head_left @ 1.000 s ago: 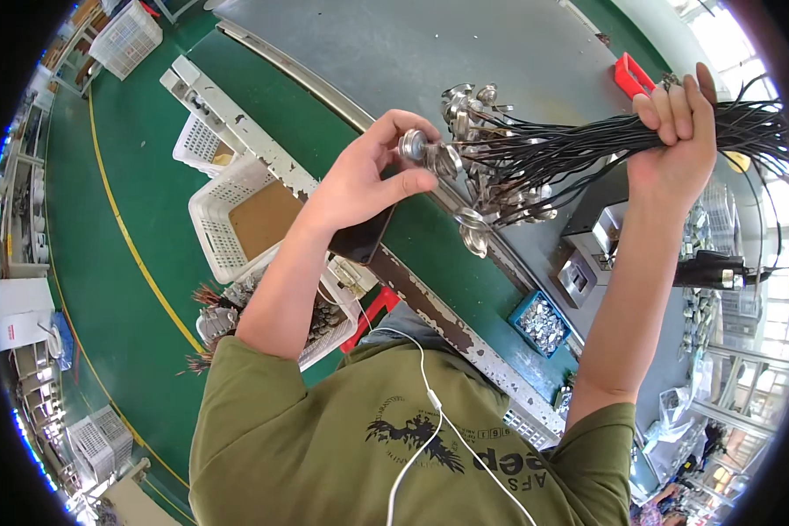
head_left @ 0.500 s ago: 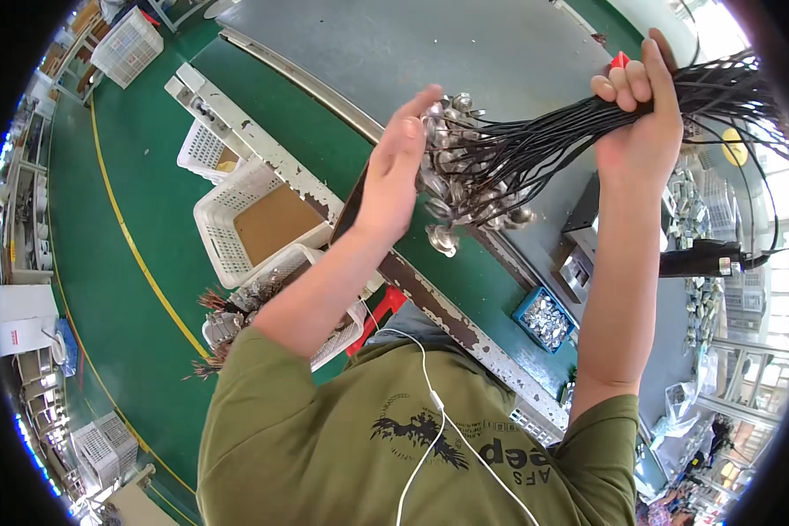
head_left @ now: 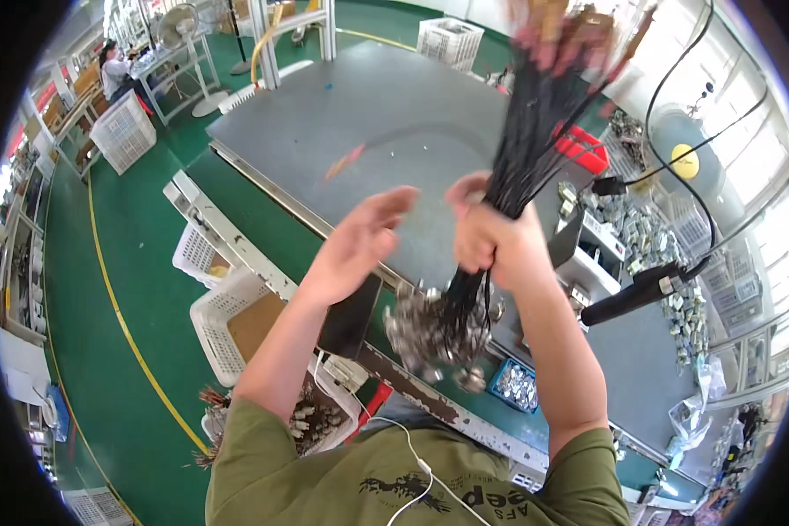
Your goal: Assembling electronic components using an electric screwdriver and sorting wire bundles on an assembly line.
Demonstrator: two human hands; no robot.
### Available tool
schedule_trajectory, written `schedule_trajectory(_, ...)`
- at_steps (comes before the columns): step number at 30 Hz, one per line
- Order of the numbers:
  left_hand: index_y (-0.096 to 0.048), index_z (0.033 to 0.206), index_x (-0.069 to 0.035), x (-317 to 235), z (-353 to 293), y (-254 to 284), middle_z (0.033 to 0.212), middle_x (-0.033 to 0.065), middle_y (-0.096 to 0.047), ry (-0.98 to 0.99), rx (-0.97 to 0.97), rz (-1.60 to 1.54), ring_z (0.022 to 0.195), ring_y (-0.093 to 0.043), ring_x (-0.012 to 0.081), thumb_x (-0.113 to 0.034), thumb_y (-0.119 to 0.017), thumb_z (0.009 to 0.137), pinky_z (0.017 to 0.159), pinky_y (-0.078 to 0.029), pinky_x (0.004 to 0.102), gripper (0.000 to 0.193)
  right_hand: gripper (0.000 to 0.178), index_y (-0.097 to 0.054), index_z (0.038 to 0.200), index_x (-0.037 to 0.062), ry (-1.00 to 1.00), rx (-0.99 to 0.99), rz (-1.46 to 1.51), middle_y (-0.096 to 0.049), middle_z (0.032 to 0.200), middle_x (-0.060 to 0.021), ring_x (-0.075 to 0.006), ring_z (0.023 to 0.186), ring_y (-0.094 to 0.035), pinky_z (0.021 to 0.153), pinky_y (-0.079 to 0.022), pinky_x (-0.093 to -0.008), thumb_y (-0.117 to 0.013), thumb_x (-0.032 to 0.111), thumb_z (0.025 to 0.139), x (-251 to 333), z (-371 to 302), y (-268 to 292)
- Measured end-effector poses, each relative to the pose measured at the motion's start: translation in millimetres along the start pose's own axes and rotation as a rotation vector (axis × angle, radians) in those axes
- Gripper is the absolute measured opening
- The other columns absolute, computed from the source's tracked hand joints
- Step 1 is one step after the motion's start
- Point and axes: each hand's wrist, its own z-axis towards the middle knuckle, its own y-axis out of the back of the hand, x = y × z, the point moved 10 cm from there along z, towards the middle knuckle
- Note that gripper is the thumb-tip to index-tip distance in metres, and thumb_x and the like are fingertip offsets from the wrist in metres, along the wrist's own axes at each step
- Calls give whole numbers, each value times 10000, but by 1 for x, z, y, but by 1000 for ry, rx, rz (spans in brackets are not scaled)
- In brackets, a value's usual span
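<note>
My right hand (head_left: 500, 237) is wrapped round the middle of a thick bundle of black cables (head_left: 530, 131), held steeply above the workbench. Shiny, round metal end pieces (head_left: 438, 329) cluster at the bundle's lower end. Reddish, copper-coloured wire ends fan out at its top, blurred by motion. One loose cable arcs out to the left over the bench, its reddish tip (head_left: 346, 163) hanging apart from the others. To the left of the bundle, my left hand (head_left: 359, 245) is open, fingers spread and holding nothing.
Below the bundle sits a blue bin (head_left: 515, 386) of small metal parts. A black cylindrical tool (head_left: 631, 294) hangs at right, near a red tray (head_left: 581, 151). White baskets (head_left: 203, 320) stand left of the grey bench (head_left: 368, 96). A person (head_left: 118, 70) sits far left.
The bundle has swung from lying nearly level to steep, metal ends down and towards me. My right hand has come left and lower; my left hand has moved off the metal ends.
</note>
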Motion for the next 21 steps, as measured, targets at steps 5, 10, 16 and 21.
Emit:
schedule_trajectory(5, -306, 1432, 47, -56, 39, -75, 1361, 197, -500, 27, 480, -376, 1293, -461, 261, -515, -663, 857, 1088, -337, 407, 880, 104, -555, 912, -45, -191, 371, 39, -395, 459, -22, -127, 368, -399, 384, -311, -282, -573, 23, 836, -20, -32, -51)
schedule_trajectory(10, -172, 1490, -10, -79, 54, -65, 1360, 268, -469, -35, 397, -435, 1249, -515, 342, -601, -681, 790, 1043, -422, 451, 1048, 157, -574, 978, -61, -314, 424, -71, -427, 491, -23, -103, 382, -395, 403, -314, -263, -570, 5, 835, -29, -31, -59)
schedule_trajectory(16, -417, 1376, -39, -86, 71, -33, 1294, 177, -554, -68, 269, -506, 1146, -593, 314, -416, -687, 861, 962, -499, 433, 693, 205, -581, 1039, -82, -338, 470, -103, -449, 514, -1, -77, 413, -405, 423, -312, -248, -566, 45, 879, -37, -28, -58)
schedule_trajectory(21, -462, 1350, -31, -95, 74, -36, 1290, 159, -561, -76, 328, -525, 1124, -606, 289, -311, -739, 845, 950, -501, 399, 640, 236, -571, 1070, -92, -386, 541, -53, -448, 514, 3, -77, 417, -407, 425, -310, -247, -556, 39, 875, -43, -29, -60)
